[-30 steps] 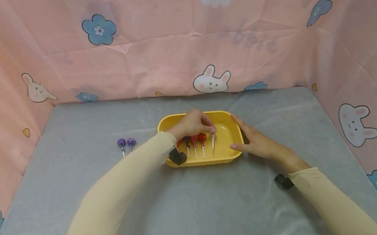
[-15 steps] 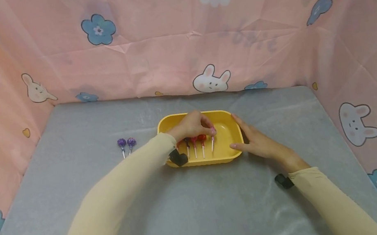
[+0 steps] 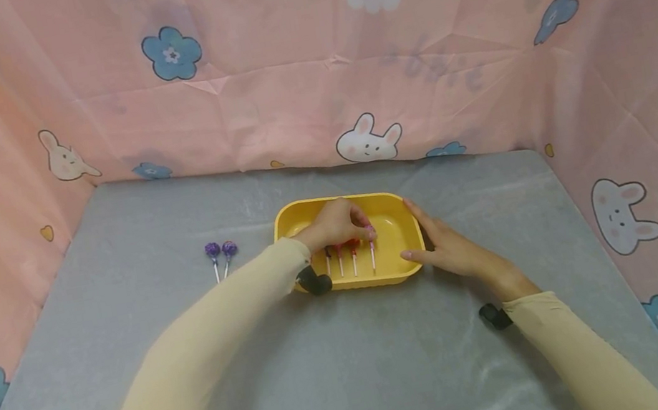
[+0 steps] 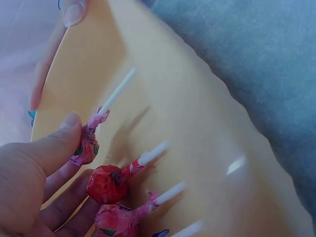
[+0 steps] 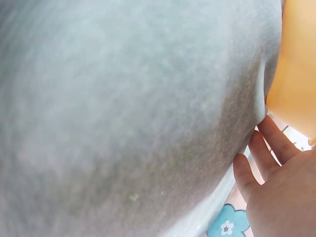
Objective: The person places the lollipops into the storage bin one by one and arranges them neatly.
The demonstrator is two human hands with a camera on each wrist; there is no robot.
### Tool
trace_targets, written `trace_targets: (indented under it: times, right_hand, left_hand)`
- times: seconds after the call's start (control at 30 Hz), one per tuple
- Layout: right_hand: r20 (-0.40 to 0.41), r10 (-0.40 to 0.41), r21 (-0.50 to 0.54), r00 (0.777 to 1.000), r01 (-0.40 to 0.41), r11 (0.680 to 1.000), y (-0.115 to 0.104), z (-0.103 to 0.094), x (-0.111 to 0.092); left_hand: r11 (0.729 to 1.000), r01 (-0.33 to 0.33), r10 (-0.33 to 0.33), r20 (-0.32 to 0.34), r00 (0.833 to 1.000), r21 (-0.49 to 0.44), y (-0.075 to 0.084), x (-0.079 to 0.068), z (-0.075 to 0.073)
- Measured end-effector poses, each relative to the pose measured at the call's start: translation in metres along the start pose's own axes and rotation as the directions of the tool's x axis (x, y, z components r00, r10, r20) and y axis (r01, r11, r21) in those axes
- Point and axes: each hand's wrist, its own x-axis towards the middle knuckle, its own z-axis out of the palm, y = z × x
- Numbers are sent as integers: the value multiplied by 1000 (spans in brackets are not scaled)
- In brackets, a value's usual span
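My left hand (image 3: 335, 224) reaches into a yellow plastic tub (image 3: 396, 226) and pinches a pink-wrapped lollipop (image 4: 87, 147) by its head between thumb and finger. Its white stick points toward the tub's near wall. Beside it, a red lollipop (image 4: 105, 184) and another pink lollipop (image 4: 115, 220) lie in a row, sticks the same way; a darker one is mostly hidden by my hand. At the tub's right end, my right hand (image 3: 457, 247) holds the wall, thumb over the rim and fingers along the outside.
Two purple lollipops (image 3: 212, 250) lie on the grey tabletop (image 3: 357, 374), left of the tub and close to my left forearm. A pink patterned curtain (image 3: 259, 100) rises behind the table and along both sides.
The pink lollipop's stick has swung from slanted to nearly in line with the others, my left hand still pinching its head. My right hand stays at the tub's end.
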Motion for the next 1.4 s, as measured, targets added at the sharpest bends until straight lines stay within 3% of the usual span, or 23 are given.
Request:
trace_targets:
  times: [0.8,1.27,1.4]
  right_hand:
    - [-4,-2,-1,1000,2,1000,0,1,0]
    - [4,6,11,1000,-6,1000,-2,0,-1]
    - [3,7,16,1000,-7,1000,-2,1,-1]
  left_hand:
    - [997,-7,3,-60,998,-73,-7,-5,11]
    - [997,-68,64,-85,994,-46,-17,-1,15]
    - [996,-89,90,-74,993,8,-21,1,16]
